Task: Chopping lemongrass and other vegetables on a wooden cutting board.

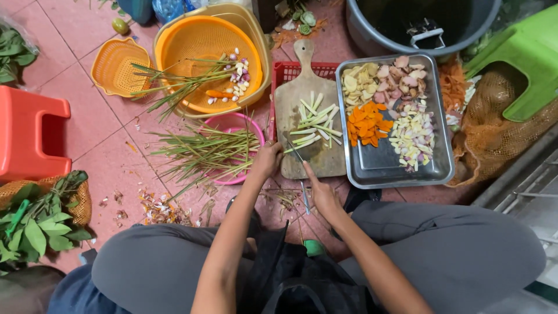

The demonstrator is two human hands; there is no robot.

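My left hand [267,161] rests at the near left corner of a wooden cutting board [290,104], gripping a lemongrass stalk [302,142] by its end. My right hand [322,195] is closed on a knife [304,195] with a blue handle, its blade angled up toward the board's near edge. Cut pale-green lemongrass pieces [317,119] lie across the board's middle. The board sits on a red crate [283,72].
A metal tray [378,166] right of the board holds sliced roots, orange turmeric and garlic. Orange baskets [200,40], a pink bowl [251,123] with lemongrass trimmings [203,152], a red stool [29,134], a green stool [529,64], a grey bucket [372,40] and leaves [35,224] surround me.
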